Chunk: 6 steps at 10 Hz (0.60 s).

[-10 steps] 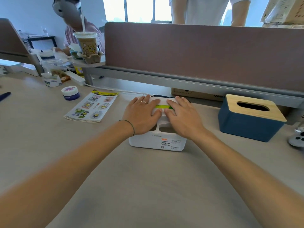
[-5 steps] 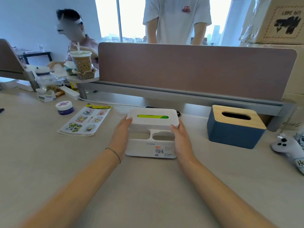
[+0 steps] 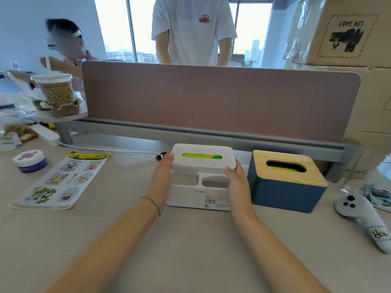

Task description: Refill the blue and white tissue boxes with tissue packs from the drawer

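Both hands have slid off the lid top, where they lay flat a second ago, and now I hold the white box (image 3: 201,176) by its two short sides. My left hand (image 3: 161,179) presses flat against the left wall, with the fingertips at the lid's edge. My right hand (image 3: 237,182) does the same on the right wall, so the box is squeezed between two spread palms, not pinched.

I judge the refill of this box is finished: the lid is on, and a green tissue pack (image 3: 202,156) shows through its slot. Next I only need to settle the box square and let go.

Just right of the white box stands the blue box (image 3: 285,187) with its wooden lid, close but apart; green also shows in its opening, so it seems filled too.

Well left of the white box lie a sticker sheet (image 3: 61,180) and a small jar (image 3: 29,161). Far right lies a controller (image 3: 359,216). Behind runs the desk divider (image 3: 211,102). Nothing blocks my hands.
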Tool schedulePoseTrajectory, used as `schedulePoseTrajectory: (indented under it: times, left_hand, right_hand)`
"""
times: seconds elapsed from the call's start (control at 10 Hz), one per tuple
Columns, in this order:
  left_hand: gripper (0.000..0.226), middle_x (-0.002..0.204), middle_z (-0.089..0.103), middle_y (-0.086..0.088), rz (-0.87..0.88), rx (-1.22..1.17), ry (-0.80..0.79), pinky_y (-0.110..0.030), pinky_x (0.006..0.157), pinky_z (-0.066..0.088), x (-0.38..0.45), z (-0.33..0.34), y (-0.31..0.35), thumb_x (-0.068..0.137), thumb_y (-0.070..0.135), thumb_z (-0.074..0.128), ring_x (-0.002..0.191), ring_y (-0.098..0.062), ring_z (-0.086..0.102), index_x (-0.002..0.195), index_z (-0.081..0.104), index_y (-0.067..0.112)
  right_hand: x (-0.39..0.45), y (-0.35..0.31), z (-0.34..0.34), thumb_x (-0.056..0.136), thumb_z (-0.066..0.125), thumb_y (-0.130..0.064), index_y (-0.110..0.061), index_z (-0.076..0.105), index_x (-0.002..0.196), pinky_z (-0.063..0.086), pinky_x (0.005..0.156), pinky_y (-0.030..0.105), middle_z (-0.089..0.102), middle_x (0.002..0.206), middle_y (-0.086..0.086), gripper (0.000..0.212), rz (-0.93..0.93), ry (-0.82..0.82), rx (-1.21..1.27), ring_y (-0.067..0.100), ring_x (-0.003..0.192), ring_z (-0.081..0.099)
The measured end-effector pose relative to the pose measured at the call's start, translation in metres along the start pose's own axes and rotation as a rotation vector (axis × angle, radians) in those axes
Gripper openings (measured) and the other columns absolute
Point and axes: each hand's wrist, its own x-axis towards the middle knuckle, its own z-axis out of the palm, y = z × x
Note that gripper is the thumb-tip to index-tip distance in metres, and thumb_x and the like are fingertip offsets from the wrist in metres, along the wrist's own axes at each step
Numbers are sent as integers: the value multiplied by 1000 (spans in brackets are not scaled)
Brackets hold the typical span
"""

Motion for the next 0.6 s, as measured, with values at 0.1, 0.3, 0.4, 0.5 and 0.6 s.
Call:
schedulePoseTrajectory:
  times: [0.1, 0.3, 0.4, 0.5, 0.6]
  left_hand:
    - [44, 113, 76, -3, 35, 11, -4, -46, 91, 57, 15, 3, 0, 97, 57, 44, 106, -26, 72, 120, 72, 32]
    - [41, 102, 78, -1, 45, 64, 38, -38, 80, 59, 20, 2, 3, 99, 54, 44, 94, -24, 74, 108, 77, 32]
    - [34, 91, 74, 9, 169, 91, 160, -27, 77, 51, 11, 6, 16, 101, 42, 45, 90, -13, 67, 96, 76, 29]
    - [29, 101, 60, 26, 368, 75, 254, 0, 76, 41, -9, 17, 33, 105, 33, 43, 85, 24, 55, 119, 68, 25]
    - [37, 125, 61, 24, 615, 83, 195, -21, 108, 40, -36, 36, 63, 107, 30, 38, 115, 20, 50, 133, 63, 25]
  right_hand:
    - [9, 5, 2, 105, 43, -25, -36, 42, 148, 39, 51, -2, 62, 126, -9, 44, -25, -6, 1, -4, 90, 59]
    - [14, 9, 2, 105, 44, -26, -39, 37, 149, 42, 57, 1, 60, 130, -11, 46, -41, -6, 3, -1, 102, 55]
    - [2, 2, 1, 105, 45, -23, -44, 30, 151, 44, 64, -1, 53, 118, -33, 53, -118, -13, -12, -6, 108, 54]
    - [-9, -12, 2, 104, 47, -21, -44, 29, 152, 46, 72, 1, 48, 114, -44, 56, -214, -18, -41, -22, 105, 54]
    - [-24, -45, 4, 105, 47, -22, -41, 32, 152, 38, 83, -1, 44, 129, -43, 53, -384, -28, -61, -35, 106, 41]
